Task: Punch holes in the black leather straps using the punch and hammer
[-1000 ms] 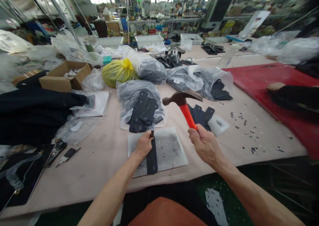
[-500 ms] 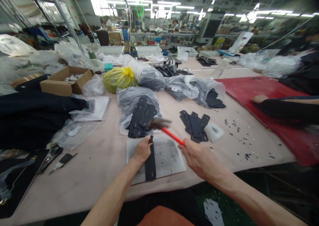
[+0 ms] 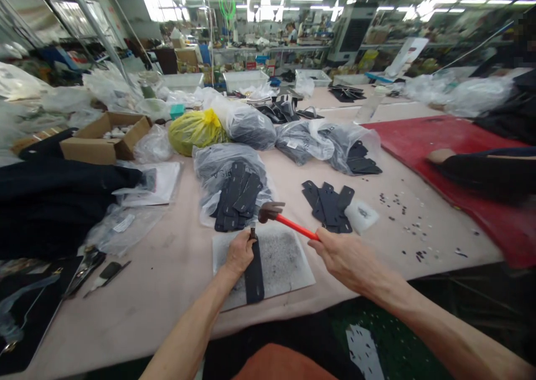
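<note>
My left hand is closed around an upright metal punch, whose top end sticks out above the fingers. Beneath it a black strip with small slots lies on a white, speckled board. The punch's lower tip is hidden by my fingers. My right hand grips the red handle of a hammer. Its dark head hangs just up and to the right of the punch, apart from it. Beyond the board, black strips spill from a clear plastic bag.
Another pile of black strips lies to the right, beside a small white packet. Small dark scraps are scattered farther right. A red sheet carries another person's arm. Scissors, a box and a yellow bag are leftward.
The hammer and my right hand have shifted slightly to the right, and the hammer head now shows more sharply. My left hand keeps the punch on the strip. The camera view has tilted slightly.
</note>
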`<state>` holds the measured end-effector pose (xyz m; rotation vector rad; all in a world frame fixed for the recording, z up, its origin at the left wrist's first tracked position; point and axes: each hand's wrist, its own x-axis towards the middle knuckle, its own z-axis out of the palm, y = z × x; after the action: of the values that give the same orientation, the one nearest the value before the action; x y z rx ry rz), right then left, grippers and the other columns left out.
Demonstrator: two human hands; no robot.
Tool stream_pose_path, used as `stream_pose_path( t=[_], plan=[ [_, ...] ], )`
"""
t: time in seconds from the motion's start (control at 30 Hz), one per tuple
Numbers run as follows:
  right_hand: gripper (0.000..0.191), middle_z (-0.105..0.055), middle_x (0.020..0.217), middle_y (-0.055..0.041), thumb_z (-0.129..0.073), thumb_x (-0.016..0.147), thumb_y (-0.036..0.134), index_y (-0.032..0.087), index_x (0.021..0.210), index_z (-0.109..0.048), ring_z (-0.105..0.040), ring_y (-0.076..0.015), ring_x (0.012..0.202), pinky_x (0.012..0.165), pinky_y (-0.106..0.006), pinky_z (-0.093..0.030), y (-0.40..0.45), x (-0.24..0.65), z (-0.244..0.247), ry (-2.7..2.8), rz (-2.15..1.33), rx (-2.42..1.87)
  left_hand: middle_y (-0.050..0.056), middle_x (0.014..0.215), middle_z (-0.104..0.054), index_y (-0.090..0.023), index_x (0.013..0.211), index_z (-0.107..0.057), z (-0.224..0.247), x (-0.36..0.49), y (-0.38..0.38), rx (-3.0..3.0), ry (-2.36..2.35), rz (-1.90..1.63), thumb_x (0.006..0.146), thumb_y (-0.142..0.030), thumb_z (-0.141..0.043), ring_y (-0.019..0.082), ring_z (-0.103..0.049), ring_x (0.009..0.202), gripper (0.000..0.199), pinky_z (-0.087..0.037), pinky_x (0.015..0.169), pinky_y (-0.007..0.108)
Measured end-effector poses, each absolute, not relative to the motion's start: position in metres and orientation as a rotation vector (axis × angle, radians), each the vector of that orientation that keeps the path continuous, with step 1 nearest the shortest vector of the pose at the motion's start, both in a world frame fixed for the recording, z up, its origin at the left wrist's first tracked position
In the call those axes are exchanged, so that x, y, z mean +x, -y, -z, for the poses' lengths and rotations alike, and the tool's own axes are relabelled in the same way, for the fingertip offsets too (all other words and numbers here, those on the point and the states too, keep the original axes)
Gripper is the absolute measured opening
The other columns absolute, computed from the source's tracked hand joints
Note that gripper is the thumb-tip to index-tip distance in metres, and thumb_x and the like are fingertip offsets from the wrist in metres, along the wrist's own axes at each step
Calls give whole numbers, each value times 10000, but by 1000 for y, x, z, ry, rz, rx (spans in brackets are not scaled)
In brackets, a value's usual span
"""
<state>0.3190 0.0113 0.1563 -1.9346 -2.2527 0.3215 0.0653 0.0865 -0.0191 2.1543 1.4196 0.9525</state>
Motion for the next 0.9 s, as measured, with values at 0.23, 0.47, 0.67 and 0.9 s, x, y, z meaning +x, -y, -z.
stream_pose_path(
  t=[0.23,0.47,0.67,0.9],
  plan=[
    [327,-594,636,-23,-334,966,329,163,790,-554,-531,-132,546,531,-234,-350,-59,348,-82,1722,-778,-2250,55,898,-672,-208,918,-581,20,65,-89,2152,-1428,-934,840,-114,-497,208,-640,910,148,-502,810,312],
    [443,-479,1352,-191,-518,887,281,118,1297,-481,-445,-312,1192,977,-443,-343,-47,284,-48,2033,-323,-1880,61,898,-679,-200,934,-596,16,66,-88,2157,-1451,-892,854,-150,-481,207,-648,900,149,-502,808,311],
    [589,-442,1411,-146,-606,833,431,168,1344,-477,-322,-342,1319,1101,-534,-185,-5,207,-27,2230,-442,-1554,63,843,-683,-191,864,-612,12,67,-92,2085,-1523,-841,876,-221,-451,196,-648,814,164,-493,753,294],
    [619,-431,1435,-122,-644,807,428,181,1352,-481,-292,-340,1347,1128,-545,-143,-5,210,-19,2197,-499,-1569,28,767,-683,-170,858,-624,-4,57,-105,1668,-1739,-1076,865,-324,-494,171,-625,715,202,-485,672,265]
  ],
)
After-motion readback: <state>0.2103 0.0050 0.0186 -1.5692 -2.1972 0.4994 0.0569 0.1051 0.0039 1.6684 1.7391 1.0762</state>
